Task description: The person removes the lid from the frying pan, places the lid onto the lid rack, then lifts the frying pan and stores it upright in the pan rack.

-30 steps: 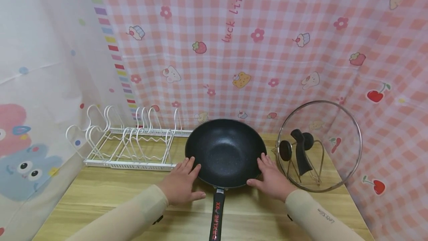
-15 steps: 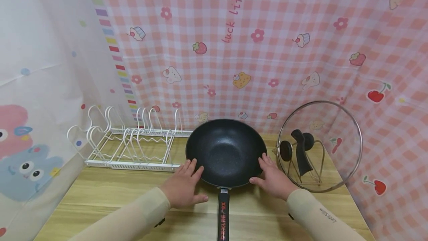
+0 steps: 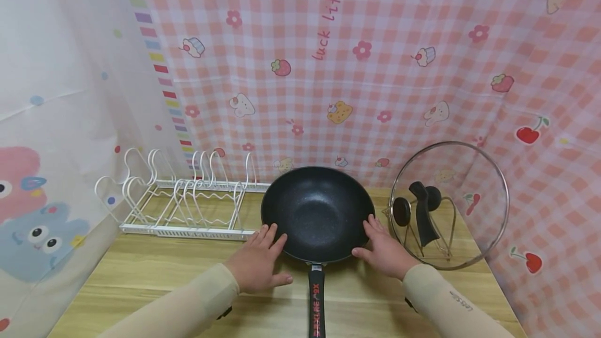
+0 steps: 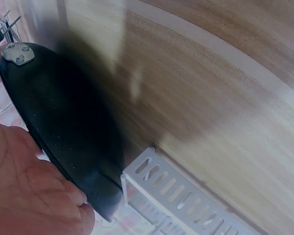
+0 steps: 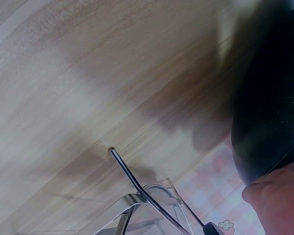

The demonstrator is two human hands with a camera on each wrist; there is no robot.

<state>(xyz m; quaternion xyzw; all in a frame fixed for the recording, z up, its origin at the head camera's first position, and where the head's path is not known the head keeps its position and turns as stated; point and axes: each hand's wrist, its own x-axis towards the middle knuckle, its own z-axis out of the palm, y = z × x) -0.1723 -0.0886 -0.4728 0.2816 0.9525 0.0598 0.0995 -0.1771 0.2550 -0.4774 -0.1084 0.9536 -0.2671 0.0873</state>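
A black wok (image 3: 319, 213) sits on the wooden table with its long handle (image 3: 316, 301) pointing toward me. My left hand (image 3: 259, 262) touches the near left part of its rim, fingers extended and thumb spread toward the handle. On the right side of the rim rests my right hand (image 3: 386, 252), its fingers also extended. From the left wrist view, the wok's dark outer wall (image 4: 63, 112) and a metal handle bracket (image 4: 18, 54) show beside the palm. In the right wrist view the fingers (image 5: 279, 196) lie against the rim.
Left of the wok stands a white wire rack (image 3: 197, 231), close to its side. A glass lid (image 3: 502, 207) leans upright in a metal stand (image 3: 451, 239) on the right, near my right hand. A pink checked cloth (image 3: 300, 93) hangs behind the table (image 3: 155, 275).
The wok's handle has swung a little to the right, most of it in the first half second. Both hands have shifted slightly right, staying on the rim.
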